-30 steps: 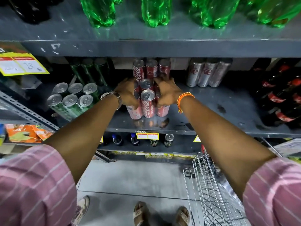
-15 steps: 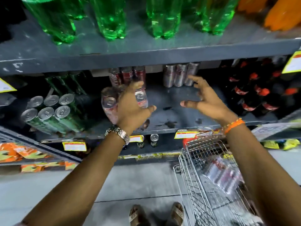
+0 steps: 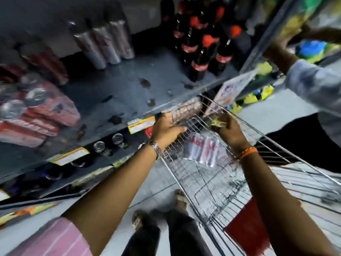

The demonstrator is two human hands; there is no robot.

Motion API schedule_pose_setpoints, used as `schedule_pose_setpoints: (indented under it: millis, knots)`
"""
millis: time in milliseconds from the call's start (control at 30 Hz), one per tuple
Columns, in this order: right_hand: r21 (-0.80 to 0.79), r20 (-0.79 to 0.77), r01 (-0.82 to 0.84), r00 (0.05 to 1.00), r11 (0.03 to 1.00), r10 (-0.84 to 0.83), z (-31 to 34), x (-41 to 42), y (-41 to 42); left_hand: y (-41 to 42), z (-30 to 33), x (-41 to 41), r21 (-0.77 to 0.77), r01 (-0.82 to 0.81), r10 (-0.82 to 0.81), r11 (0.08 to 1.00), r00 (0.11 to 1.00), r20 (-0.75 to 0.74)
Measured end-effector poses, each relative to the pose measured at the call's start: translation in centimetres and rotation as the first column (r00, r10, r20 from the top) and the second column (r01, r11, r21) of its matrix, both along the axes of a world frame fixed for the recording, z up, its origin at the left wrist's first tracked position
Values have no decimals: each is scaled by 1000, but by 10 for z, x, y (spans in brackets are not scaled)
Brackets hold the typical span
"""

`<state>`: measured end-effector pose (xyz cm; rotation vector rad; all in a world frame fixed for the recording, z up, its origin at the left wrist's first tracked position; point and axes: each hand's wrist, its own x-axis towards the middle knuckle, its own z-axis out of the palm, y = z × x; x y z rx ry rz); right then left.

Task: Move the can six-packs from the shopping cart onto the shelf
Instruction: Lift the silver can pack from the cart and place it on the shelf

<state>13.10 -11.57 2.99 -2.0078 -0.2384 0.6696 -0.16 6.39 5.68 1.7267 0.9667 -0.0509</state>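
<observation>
A plastic-wrapped six-pack of silver and red cans lies in the wire shopping cart at the lower right. My left hand hovers open over the cart's front left rim, fingers spread towards the pack. Just above the pack's far end, my right hand has its fingers bent downward and holds nothing that I can make out. A red six-pack sits blurred at the left of the grey shelf.
Silver cans stand at the shelf's back, and dark cola bottles at its right. Another person reaches into the neighbouring rack on the right. A red flap hangs in the cart's near end. My sandalled feet are below.
My left hand has let go of the red six-pack on the shelf. Both hands have swung right and down over the cart, and my view has turned with them.
</observation>
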Motion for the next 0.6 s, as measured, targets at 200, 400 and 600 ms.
schedule_pose_setpoints:
  millis: [200, 400, 600]
  knots:
    - [-238, -104, 140, 980, 961, -169, -125, -6, -38, -29, -84, 59, -117, 115, -135, 986, 975, -177]
    - [-305, -192, 276, 919, 911, -343, -227, -2, -56, -35, -215, 91, -52, 166, -173, 985, 917, -358]
    - [-292, -299, 278, 882, 915, -363, -234, 1, -49, -61, -221, 97, -81, 292, -297, 953, 847, -440]
